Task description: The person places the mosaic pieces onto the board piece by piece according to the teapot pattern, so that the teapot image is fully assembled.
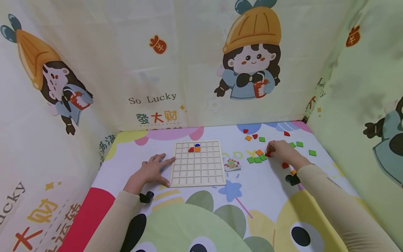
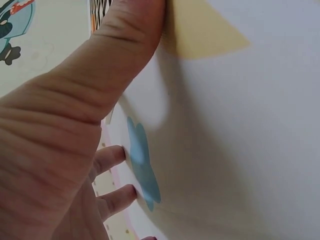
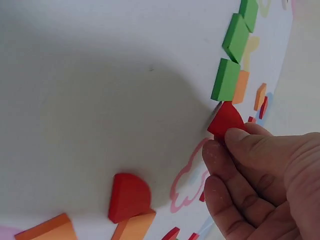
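A pale wooden grid board [image 1: 198, 171] lies on the table. In its upper cells sit a red piece [image 1: 191, 149], an orange square [image 1: 197, 149] and a blue piece [image 1: 197, 145]. With fingers spread, my left hand [image 1: 152, 171] rests along the board's left edge, index fingertip and thumb at the frame. My right hand [image 1: 283, 152] is among the loose pieces to the right, pinching a red quarter-round tile [image 3: 225, 120] between thumb and fingers. That tile is tilted, right beside a green square tile [image 3: 226, 80] in the right wrist view.
Just right of the board lies a small pattern card [image 1: 232, 163]. Several green, orange and red tiles are scattered around the right hand, among them a green tile [image 1: 312, 153] and another red tile [image 3: 130, 197]. A printed cloth wall [image 1: 195, 77] rises behind the table.
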The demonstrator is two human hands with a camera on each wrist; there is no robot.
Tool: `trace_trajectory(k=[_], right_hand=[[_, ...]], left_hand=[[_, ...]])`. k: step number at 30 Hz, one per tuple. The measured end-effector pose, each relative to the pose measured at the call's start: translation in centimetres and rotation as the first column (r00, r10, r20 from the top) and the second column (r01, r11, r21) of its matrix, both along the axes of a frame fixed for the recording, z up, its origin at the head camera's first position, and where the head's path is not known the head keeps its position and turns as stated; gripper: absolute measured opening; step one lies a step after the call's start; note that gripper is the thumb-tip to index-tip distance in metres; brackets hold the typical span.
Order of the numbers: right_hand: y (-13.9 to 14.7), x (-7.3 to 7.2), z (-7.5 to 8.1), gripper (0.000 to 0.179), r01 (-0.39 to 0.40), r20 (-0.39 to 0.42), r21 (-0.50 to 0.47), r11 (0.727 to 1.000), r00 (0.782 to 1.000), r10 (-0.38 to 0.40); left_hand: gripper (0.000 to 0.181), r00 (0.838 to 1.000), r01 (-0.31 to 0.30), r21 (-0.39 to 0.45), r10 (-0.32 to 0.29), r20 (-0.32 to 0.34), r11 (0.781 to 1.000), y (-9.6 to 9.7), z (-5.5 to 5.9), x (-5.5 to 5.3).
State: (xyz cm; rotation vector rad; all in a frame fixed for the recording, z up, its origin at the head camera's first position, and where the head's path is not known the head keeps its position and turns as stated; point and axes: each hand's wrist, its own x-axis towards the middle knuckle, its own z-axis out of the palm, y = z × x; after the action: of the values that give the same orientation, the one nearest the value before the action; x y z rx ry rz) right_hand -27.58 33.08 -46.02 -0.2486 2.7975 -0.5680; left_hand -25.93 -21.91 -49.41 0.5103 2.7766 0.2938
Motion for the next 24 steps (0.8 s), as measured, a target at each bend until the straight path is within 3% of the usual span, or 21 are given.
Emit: trace_trajectory(k=[13,24], right_hand=[[-1.3,-0.8,0.3,0.024,0.15,0.071,-0.203,0.968,0.988,-0.139],[-3.8,-1.3,-0.2,0.027,0.164,0.042,-0.255,0.953,0.986,-0.159]], left_hand=[[0.115,1.0,0.002,-0.004,-0.002,-0.004,1.0,-0.1,-0.3,-0.1],[0.116,1.0,0.004,0.0,-0.004,-0.008,1.0,-0.2,-0.4,-0.1]])
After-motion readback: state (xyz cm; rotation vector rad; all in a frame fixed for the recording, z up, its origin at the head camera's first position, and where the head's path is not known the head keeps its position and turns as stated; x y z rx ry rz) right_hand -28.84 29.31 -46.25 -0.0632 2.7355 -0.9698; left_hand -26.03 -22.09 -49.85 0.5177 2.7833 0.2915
